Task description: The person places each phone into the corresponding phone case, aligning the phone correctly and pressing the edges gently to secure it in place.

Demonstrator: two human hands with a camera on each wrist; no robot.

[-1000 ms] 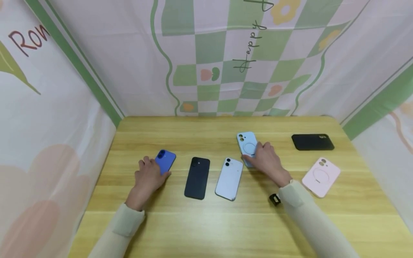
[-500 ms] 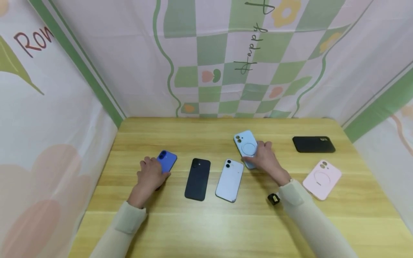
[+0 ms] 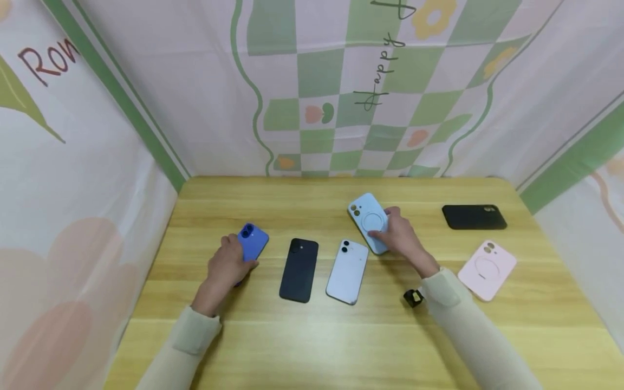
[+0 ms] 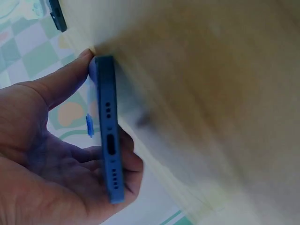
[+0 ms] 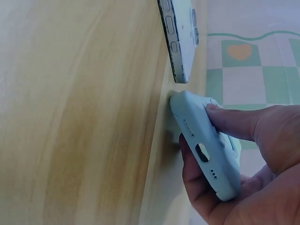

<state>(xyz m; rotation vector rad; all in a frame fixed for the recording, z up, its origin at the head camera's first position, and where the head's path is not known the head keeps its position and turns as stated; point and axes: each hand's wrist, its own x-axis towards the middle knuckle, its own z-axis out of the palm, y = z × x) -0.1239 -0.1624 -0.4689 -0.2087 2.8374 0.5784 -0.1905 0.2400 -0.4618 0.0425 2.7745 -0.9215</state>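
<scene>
My left hand (image 3: 224,266) grips a blue phone (image 3: 254,242) by its long edges, at the left of the table. In the left wrist view the phone's bottom edge (image 4: 110,136) faces the camera, thumb on one side and fingers curled round the other. My right hand (image 3: 403,238) pinches a light blue phone case (image 3: 364,210), thumb on its back over the ring. Seen from the right wrist, fingers reach under the case (image 5: 206,145), which is tilted off the table. Between the hands lie a black phone (image 3: 299,271) and a white phone (image 3: 347,272), camera sides up.
Toward the back right lies a black phone case (image 3: 474,217), with a pink phone case (image 3: 487,271) in front of it. A small black object (image 3: 413,297) is beside the right sleeve. Printed curtains (image 3: 322,76) surround the wooden table (image 3: 312,346) at the back and sides.
The light blue case has turned anticlockwise, its camera end swinging left, and the right thumb now lies further onto its back. The blue phone has lifted slightly in the left hand.
</scene>
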